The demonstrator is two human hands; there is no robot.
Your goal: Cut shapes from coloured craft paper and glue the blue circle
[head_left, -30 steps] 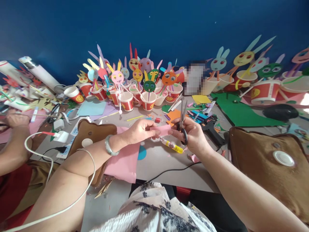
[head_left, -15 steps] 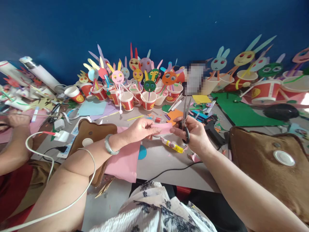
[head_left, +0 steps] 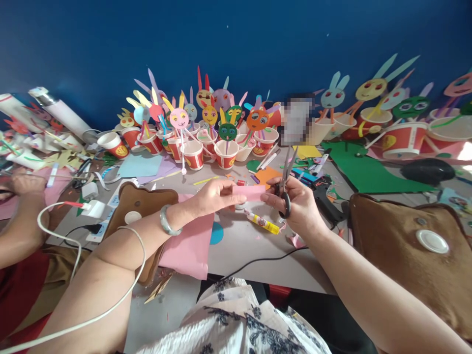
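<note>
Pink paper (head_left: 252, 192) sits between my two hands, above the worktop (head_left: 236, 246). On the far left is another person's hand (head_left: 25, 183). Next comes a small brown bag (head_left: 121, 209), then a big pink sheet (head_left: 188, 250) under my arm. My left hand (head_left: 214, 199) pinches the paper's left end, thumb on the front. Below it lies a blue circle (head_left: 217, 233), then a yellow glue tube (head_left: 262, 222). My right hand (head_left: 300, 204) has its fingers closed around the scissors (head_left: 285, 172), and its thumb is at the paper's right end. Just now the paper has turned more level, and the scissors tip more to the right. So I think I have the paper straight, but I'm not cutting, because the blades point up, away from it. Farther right are a black glue gun (head_left: 328, 201) and a big brown bag (head_left: 391, 236).
</note>
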